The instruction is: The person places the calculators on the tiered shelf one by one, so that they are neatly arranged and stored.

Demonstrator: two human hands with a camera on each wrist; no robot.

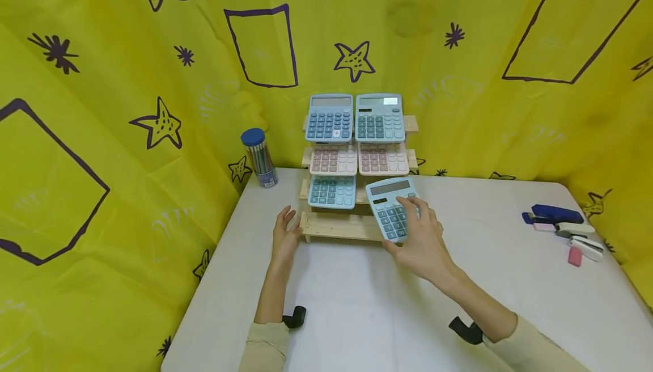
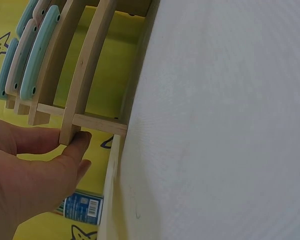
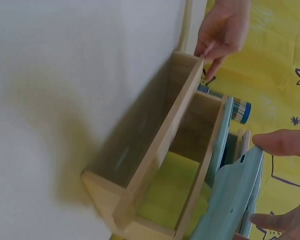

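- The right hand point(image 1: 420, 241) grips a teal calculator point(image 1: 391, 208), tilted at the right end of the wooden rack's point(image 1: 339, 225) lower tiers, seemingly to seat it.
- The left hand point(image 1: 285, 236), fingers relaxed and holding nothing, presses the rack's left end, apparently steadying it.
- Five calculators fill the tiers near the table's point(image 1: 357, 304) back edge.

Bare table point(image 1: 357, 304) before rack point(image 1: 339, 226); staplers point(image 1: 561, 227) far right.
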